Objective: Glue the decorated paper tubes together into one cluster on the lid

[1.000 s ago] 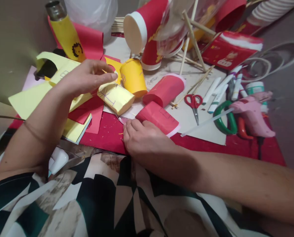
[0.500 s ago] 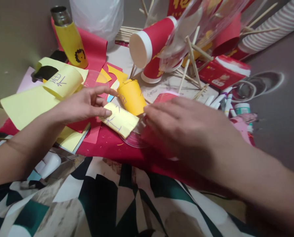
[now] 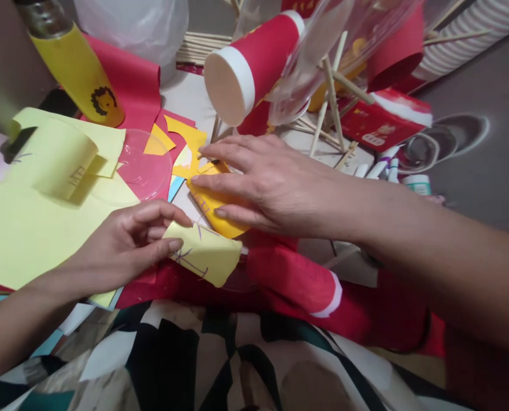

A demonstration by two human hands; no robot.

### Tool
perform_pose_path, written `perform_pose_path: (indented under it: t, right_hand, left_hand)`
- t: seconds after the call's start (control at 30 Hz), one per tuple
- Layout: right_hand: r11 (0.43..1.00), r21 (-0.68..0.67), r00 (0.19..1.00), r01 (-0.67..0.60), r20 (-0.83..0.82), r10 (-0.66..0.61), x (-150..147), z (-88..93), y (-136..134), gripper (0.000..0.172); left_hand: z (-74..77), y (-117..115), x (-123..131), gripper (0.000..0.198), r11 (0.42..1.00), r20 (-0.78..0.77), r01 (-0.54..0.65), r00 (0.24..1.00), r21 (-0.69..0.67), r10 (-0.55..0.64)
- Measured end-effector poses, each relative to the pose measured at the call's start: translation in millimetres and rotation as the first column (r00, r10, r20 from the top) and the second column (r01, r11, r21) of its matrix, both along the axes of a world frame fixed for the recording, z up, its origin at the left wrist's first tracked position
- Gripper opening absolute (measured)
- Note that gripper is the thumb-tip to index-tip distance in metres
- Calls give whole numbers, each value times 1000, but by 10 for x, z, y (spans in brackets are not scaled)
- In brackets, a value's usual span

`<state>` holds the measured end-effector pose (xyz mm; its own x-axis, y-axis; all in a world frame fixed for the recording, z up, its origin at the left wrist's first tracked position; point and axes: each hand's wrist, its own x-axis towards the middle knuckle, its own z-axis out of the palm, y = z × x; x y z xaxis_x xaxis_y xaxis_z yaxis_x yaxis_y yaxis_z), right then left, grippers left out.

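Observation:
My left hand (image 3: 138,245) pinches a small pale yellow paper roll (image 3: 207,257) with purple pen strokes on it, thumb on the near side. My right hand (image 3: 254,182) reaches across with its fingers stretched and spread over an orange-yellow paper roll (image 3: 214,200). Its fingertips lie at that roll's top and side, hiding part of it; whether they press on it I cannot tell. Close to the pale roll's right end, a red paper cup (image 3: 297,279) with a white rim lies on its side near the table's front edge.
Pale yellow sheets (image 3: 27,228), one curled, cover the left beside a clear round lid (image 3: 147,165). A yellow bottle (image 3: 75,68) stands behind. Another red cup (image 3: 258,63), wooden sticks (image 3: 331,97) and a red packet (image 3: 387,117) crowd the back right.
My right hand has moved from beside the red cup up and left over the orange-yellow roll, fingers spreading. The red cup now shows on its side. The left hand still holds the pale roll.

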<state>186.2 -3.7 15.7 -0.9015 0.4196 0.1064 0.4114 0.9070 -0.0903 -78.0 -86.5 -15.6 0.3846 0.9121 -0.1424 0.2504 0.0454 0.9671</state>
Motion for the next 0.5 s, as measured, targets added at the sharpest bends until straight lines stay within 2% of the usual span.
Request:
perform_pose_path:
  t: [0.13, 0.23, 0.37, 0.43, 0.5]
  right_hand:
    - [996, -77, 999, 44, 10, -43, 20, -44, 77, 45]
    - [990, -100, 995, 95, 19, -93, 44, -52, 62, 44]
    - [986, -108, 992, 124, 5, -124, 72, -59, 2, 43]
    - [986, -114, 992, 118, -19, -121, 78, -70, -21, 45]
    - [988, -119, 994, 103, -33, -108, 73, -84, -32, 48]
  left_hand:
    - [5, -1, -27, 13, 998, -36, 51, 998, -21, -52]
    - [-8, -19, -72, 15, 996, -117, 25, 993, 80, -16]
    - [-29, -58, -118, 29, 978, -180, 56, 983, 202, -20]
    - [-22, -66, -104, 30, 986, -142, 33, 990, 161, -10]
    - [-8, -61, -73, 27, 999, -72, -5, 997, 47, 9]
